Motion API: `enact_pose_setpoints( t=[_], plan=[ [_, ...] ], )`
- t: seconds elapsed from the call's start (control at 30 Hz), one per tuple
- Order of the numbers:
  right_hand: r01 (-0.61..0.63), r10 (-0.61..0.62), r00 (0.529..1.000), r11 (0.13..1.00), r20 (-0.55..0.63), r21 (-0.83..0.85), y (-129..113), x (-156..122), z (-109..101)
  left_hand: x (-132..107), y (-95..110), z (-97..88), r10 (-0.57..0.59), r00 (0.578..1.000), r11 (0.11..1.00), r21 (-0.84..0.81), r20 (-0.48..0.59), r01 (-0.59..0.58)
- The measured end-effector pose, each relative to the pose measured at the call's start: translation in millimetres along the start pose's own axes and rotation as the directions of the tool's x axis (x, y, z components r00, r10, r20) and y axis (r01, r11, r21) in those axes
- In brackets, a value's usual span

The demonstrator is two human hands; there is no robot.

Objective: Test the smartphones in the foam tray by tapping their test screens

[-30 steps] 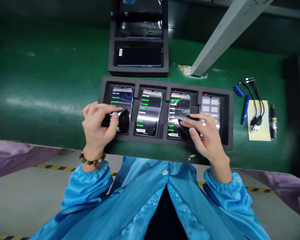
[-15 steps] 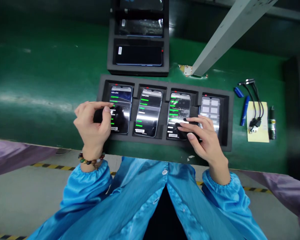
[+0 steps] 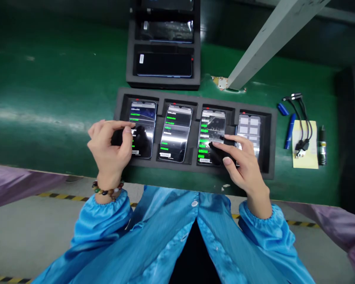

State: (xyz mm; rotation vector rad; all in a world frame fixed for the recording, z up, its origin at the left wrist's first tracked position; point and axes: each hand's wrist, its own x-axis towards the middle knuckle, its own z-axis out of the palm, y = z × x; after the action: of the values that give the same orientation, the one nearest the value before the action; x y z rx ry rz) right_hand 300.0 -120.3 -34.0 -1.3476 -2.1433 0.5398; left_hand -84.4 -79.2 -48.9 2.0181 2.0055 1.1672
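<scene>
A dark foam tray (image 3: pixel 195 103) lies along the near side of the bench, with lit smartphones in its compartments. My left hand (image 3: pixel 109 146) is at the leftmost phone (image 3: pixel 144 136), its index finger stretched over the screen's left edge and the thumb apart. My right hand (image 3: pixel 242 161) hovers over or touches the third phone (image 3: pixel 211 126), fingers extended above its list of green and white lines. Between them, the second phone (image 3: pixel 175 134) shows a similar list. Partly behind my right hand, the fourth phone (image 3: pixel 248 126) displays pale blocks. Neither hand grips anything.
Behind stands another foam tray (image 3: pixel 163 83) holding dark-screened phones. A grey metal post (image 3: pixel 263 47) rises at its right. Further right are a blue marker (image 3: pixel 290 131), its cap (image 3: pixel 282 109), black cables (image 3: pixel 302 118) on a yellow pad (image 3: pixel 312 154), and a dark cylindrical tool (image 3: pixel 322 146).
On the third phone the list has changed, with green lines now near the bottom. My right fingers have shifted slightly over that screen. My left hand stays almost still.
</scene>
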Motion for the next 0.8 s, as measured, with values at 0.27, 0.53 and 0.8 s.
enact_pose_setpoints(
  t=[0.27,0.53,0.8],
  plan=[
    [0.000,0.000,1.000,1.000,0.018,0.006,0.1,-0.9,0.8,0.4,-0.1,0.8,0.016,1.000,1.000,-0.013,-0.004,-0.016],
    [-0.005,0.005,1.000,1.000,0.011,0.006,-1.3,-0.4,0.4,0.2,2.0,-0.4,-0.020,1.000,1.000,0.015,0.020,0.020],
    [0.009,-0.009,1.000,1.000,-0.007,-0.001,-6.9,2.2,3.0,2.4,-6.7,-15.5,-0.051,0.991,0.997,-0.055,0.121,0.058]
  ],
)
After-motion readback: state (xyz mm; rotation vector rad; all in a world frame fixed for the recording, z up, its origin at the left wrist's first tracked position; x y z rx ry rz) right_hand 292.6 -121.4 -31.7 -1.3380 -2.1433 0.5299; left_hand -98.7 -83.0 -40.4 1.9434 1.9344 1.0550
